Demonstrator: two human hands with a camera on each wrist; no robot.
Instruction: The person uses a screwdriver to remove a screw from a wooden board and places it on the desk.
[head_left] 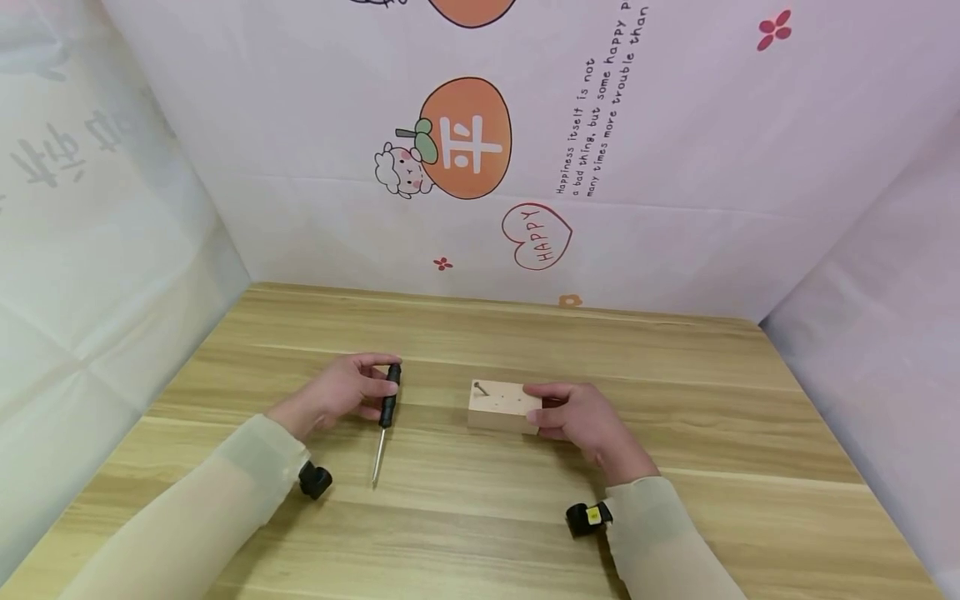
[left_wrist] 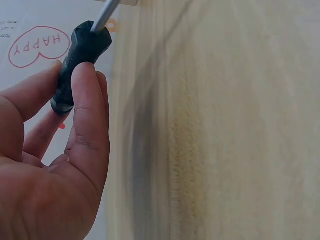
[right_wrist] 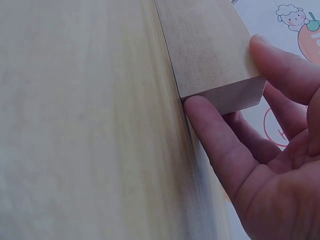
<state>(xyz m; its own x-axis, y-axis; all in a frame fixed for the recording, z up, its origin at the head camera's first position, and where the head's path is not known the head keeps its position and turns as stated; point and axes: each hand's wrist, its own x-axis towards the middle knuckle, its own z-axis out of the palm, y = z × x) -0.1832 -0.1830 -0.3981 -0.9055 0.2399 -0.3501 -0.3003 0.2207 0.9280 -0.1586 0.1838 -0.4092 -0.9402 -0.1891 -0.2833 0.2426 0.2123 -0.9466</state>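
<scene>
A screwdriver [head_left: 389, 402] with a black handle and a metal shaft is pinched by my left hand [head_left: 351, 387], its tip pointing toward the front of the table. In the left wrist view, thumb and fingers close around the dark handle [left_wrist: 80, 65]. To the right, a pale wooden block [head_left: 498, 408] sits on the table. My right hand [head_left: 588, 421] grips the block's right end between thumb and fingers; the right wrist view shows that end of the block [right_wrist: 210, 45]. A screw [head_left: 481, 388] stands tilted in the block's top near its left end, and several small holes mark the top.
The wood-grain table [head_left: 465, 525] lies under both hands. Behind it rises a white printed cloth [head_left: 660, 250], with more cloth [head_left: 97, 292] along the left side. Black wrist cameras [head_left: 315, 480] sit on both sleeves.
</scene>
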